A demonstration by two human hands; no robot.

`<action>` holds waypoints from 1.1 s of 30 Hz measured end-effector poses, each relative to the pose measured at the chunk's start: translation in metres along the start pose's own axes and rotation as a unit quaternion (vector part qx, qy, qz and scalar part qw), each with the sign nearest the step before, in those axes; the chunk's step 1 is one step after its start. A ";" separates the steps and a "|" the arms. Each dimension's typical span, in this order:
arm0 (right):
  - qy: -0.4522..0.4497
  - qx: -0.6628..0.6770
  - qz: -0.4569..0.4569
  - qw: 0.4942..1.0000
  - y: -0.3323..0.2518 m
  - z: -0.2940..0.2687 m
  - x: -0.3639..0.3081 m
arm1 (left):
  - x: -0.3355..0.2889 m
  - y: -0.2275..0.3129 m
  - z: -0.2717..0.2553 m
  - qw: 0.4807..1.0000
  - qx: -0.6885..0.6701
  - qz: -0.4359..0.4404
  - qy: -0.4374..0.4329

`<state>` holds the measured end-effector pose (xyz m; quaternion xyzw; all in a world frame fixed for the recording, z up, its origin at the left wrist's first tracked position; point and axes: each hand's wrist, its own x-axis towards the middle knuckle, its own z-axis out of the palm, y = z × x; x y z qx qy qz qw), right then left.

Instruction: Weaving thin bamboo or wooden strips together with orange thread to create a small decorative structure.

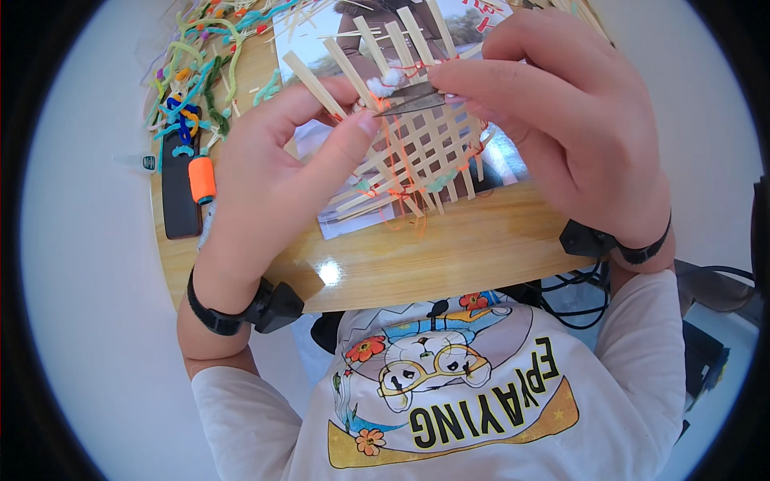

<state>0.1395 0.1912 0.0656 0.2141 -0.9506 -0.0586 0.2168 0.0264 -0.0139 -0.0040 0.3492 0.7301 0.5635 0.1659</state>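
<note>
A half-open lattice of pale bamboo strips (pixel 433 148) stands over the table, its upper strips sticking up. My left hand (pixel 277 156) pinches its left edge between thumb and fingers, by some orange thread (pixel 395 152) that runs down across the weave. In my right hand (pixel 573 112) is a small pair of thread snips (pixel 411 104), the dark pointed blades reaching left to the thread beside my left thumb. A white fluffy tuft (pixel 387 82) sits on the lattice just above the blades. Pale green fuzz (pixel 441 181) is caught along the lower edge.
Beneath the weave lies a glossy printed sheet (pixel 325 64) on the wooden table (pixel 385 272). To the left are an orange thread spool (pixel 202 178), a black phone (pixel 180 196) and a tangle of coloured pipe cleaners (pixel 216 68). A small bottle (pixel 147 163) is at the left edge.
</note>
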 end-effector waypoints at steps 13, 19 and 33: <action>-0.015 -0.015 0.027 0.999 -0.006 -0.001 -0.004 | -0.001 0.002 0.006 0.994 0.108 0.000 -0.015; 0.051 0.078 0.050 0.994 -0.004 0.006 -0.008 | -0.002 0.002 0.006 1.000 0.023 -0.012 -0.016; 0.055 0.111 0.057 0.991 -0.100 -0.062 -0.014 | 0.003 0.004 0.003 0.998 0.007 -0.015 0.055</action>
